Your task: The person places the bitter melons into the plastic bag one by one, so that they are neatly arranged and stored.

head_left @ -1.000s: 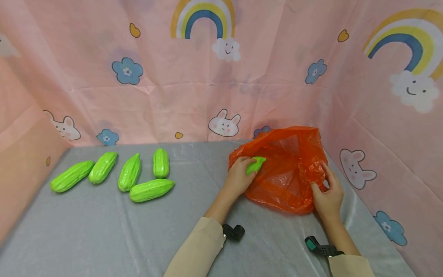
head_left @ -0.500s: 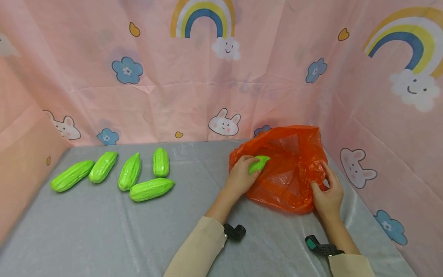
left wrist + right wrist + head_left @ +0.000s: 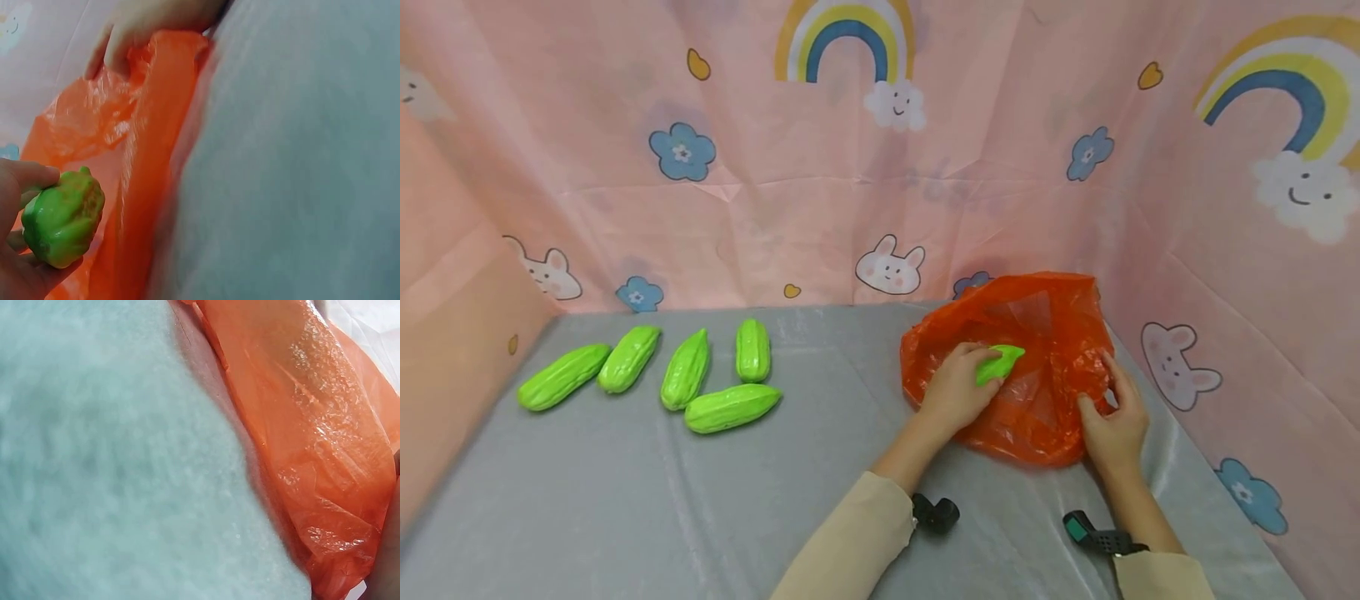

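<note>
My left hand (image 3: 957,390) grips a green ridged gourd (image 3: 1002,363) with a pointed tip, inside the mouth of an orange-red plastic bag (image 3: 1054,321). In the left wrist view, thumb and fingers close round the gourd's (image 3: 65,219) sides. My right hand (image 3: 1117,429) pinches the bag's right edge between thumb and fingers and holds it spread. The bag lies on its side, its mouth facing forward and left. Only a sliver of the right hand's fingers shows in the right wrist view, beside the bunched plastic (image 3: 337,562).
Several more green gourds lie at the left of the grey-covered table (image 3: 625,500); one gourd (image 3: 733,408) lies crosswise in front of another gourd (image 3: 752,351). Pink printed cloth (image 3: 820,192) walls the back and both sides, close behind the bag.
My left hand has moved right and deeper into the bag with the gourd. The right hand keeps its hold on the bag's edge. The head view has shifted slightly.
</note>
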Motion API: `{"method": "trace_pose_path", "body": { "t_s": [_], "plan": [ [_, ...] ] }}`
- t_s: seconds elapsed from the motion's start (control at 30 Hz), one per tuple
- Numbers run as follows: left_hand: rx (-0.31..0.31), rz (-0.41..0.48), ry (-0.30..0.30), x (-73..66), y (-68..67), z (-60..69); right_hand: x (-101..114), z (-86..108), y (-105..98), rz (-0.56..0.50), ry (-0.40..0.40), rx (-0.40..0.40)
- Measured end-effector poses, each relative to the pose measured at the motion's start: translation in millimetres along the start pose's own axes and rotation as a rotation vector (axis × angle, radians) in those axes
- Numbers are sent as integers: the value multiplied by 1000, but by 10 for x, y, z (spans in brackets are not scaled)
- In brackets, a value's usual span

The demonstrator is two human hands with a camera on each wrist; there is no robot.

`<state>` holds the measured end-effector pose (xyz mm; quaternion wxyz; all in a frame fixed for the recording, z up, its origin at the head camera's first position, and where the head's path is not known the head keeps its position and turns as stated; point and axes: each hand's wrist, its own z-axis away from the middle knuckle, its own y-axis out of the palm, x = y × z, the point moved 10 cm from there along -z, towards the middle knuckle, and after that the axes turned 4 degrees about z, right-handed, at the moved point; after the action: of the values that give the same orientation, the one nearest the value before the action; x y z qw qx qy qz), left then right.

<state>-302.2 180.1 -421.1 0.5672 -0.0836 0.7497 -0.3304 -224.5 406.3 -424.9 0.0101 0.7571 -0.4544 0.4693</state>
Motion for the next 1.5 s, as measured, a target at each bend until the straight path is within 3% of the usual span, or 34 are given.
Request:
{"method": "trace_pose_path", "body": {
  "t_s": [0.3, 0.57, 0.83, 1.23, 1.5],
  "plan": [
    [5, 40, -22, -110, 191, 26, 12, 0, 47, 13, 21, 12],
    [-6, 40, -35, -76, 338, 90, 7, 16, 120, 12, 31, 21],
    [-7, 24, -61, 15, 390, 116, 21, 34, 162, -5, 28, 18],
    [48, 20, -35, -47, 358, 132, -26, 37, 54, 18, 48, -9],
    [29, 41, 5, -99, 39, 209, -33, 45, 12, 30, 50, -9]
  ]
}}
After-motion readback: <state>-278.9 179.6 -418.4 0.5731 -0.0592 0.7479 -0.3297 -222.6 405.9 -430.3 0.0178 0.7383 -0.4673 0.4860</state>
